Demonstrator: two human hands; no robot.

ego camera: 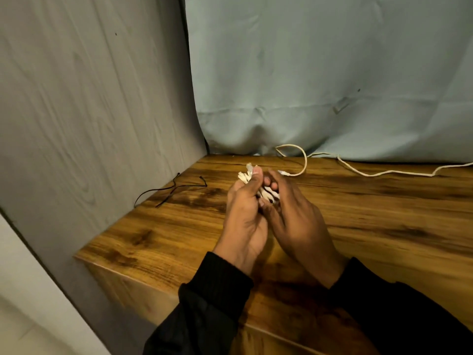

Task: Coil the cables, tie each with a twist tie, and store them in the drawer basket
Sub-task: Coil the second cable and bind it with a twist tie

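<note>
A small bundle of coiled white cable point(268, 194) is held above the wooden table top point(371, 213). My left hand point(243, 213) is shut on the coil, thumb pressed on its upper end. My right hand point(294, 216) grips the same coil from the right, its fingers wrapped over the loops. A dark strand shows between the white loops; I cannot tell what it is. A second white cable point(358, 171) lies loose along the table's back edge, with a loop at its left end. Two thin black twist ties point(174, 189) lie at the table's far left, next to the wall panel.
A grey wood-grain panel point(89, 111) closes the left side and a pale blue cloth point(332, 73) hangs behind the table. The table's front left corner point(79, 256) drops off to the floor. No drawer or basket is in view.
</note>
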